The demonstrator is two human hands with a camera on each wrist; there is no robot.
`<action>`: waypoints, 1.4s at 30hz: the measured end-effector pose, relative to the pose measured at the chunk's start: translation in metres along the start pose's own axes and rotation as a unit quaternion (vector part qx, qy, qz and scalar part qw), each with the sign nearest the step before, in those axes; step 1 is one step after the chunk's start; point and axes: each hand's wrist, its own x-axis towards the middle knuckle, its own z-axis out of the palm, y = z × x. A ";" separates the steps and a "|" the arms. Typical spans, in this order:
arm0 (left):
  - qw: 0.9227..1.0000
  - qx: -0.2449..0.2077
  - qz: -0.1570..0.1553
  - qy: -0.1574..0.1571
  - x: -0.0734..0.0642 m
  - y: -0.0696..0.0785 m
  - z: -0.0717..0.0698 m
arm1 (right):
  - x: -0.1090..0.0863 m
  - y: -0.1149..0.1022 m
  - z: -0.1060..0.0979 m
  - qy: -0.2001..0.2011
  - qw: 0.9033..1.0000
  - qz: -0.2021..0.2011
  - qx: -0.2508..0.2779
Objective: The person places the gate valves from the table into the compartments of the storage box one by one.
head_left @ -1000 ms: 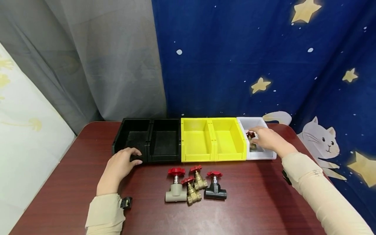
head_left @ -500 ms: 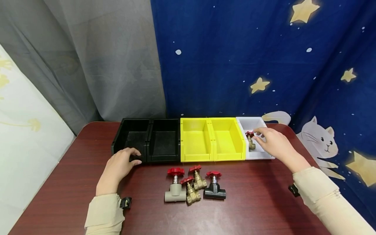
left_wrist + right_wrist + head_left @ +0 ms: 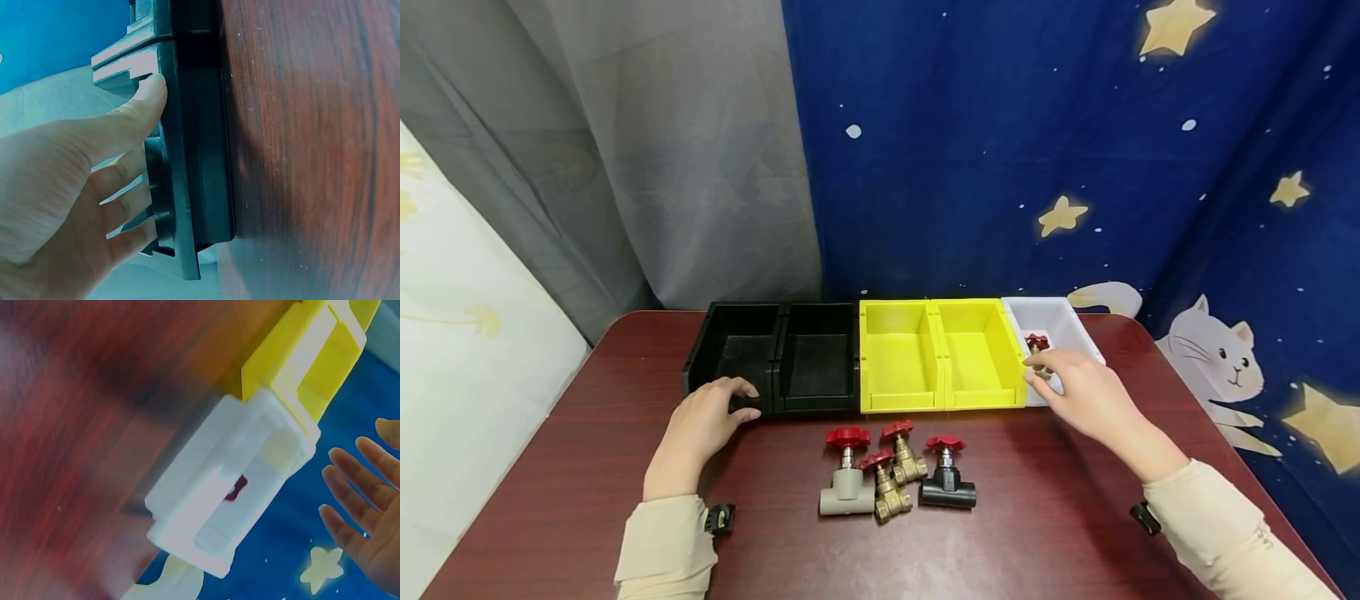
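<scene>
"Above the white bin (image 3: 1051, 312), how does the right hand (image 3: 1093, 400) stand?"

"Released, fingers loose. They partly cover the red-wheeled valve (image 3: 1037, 342) inside that bin; the right wrist view shows only its wheel."

"And the left hand (image 3: 706, 417)?"

"Far left of the white bin, gripping the end black bin (image 3: 206, 162) by its front wall, which hides most fingertips in the left wrist view."
</scene>
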 end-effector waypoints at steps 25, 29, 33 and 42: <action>1.000 0.002 -0.007 -0.005 -0.002 0.002 -0.002 | -0.019 -0.057 0.039 0.011 0.990 -0.132 0.045; 1.000 0.001 -0.007 -0.003 -0.002 0.002 -0.002 | -0.021 -0.065 0.043 -0.002 0.988 -0.143 0.055; 1.000 0.000 -0.007 -0.004 -0.001 0.002 -0.002 | -0.024 -0.072 0.048 -0.017 0.988 -0.144 0.052; 1.000 0.000 -0.009 -0.004 0.000 0.004 -0.002 | -0.029 -0.087 0.055 -0.097 0.987 -0.118 0.047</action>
